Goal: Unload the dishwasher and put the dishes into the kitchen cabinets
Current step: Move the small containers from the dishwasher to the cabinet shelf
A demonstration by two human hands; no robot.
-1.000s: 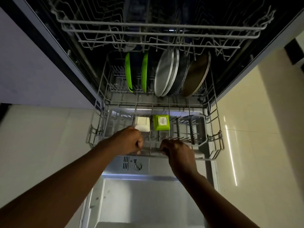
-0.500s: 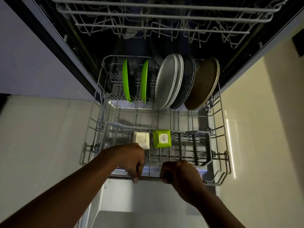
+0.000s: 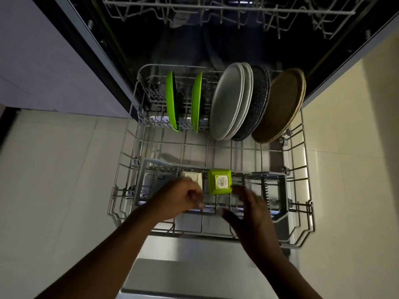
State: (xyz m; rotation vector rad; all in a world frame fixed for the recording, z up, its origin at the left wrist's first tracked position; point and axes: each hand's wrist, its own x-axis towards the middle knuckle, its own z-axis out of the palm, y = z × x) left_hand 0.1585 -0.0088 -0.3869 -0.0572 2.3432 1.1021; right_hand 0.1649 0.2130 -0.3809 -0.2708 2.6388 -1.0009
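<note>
The lower dishwasher rack (image 3: 302,229) stands pulled out over the open door (image 3: 194,266). At its back stand two green plates (image 3: 171,100), two white plates (image 3: 228,100), a dark speckled plate (image 3: 259,100) and a brown plate (image 3: 280,104). Near the front sit a small white square dish (image 3: 194,176) and a green square dish (image 3: 219,181) with a label, both upside down. My left hand (image 3: 179,197) hovers over the white dish, fingers curled, holding nothing. My right hand (image 3: 248,209) is blurred, fingers spread, just right of the green dish.
The upper rack (image 3: 226,9) juts out above at the top. A grey cutlery basket (image 3: 274,190) sits at the lower rack's front right. Pale floor tiles (image 3: 54,180) lie on both sides, and a white cabinet front (image 3: 32,61) is at the left.
The lower rack slid out toward me. Both hands have let go of its front rail and moved up over the two small square dishes.
</note>
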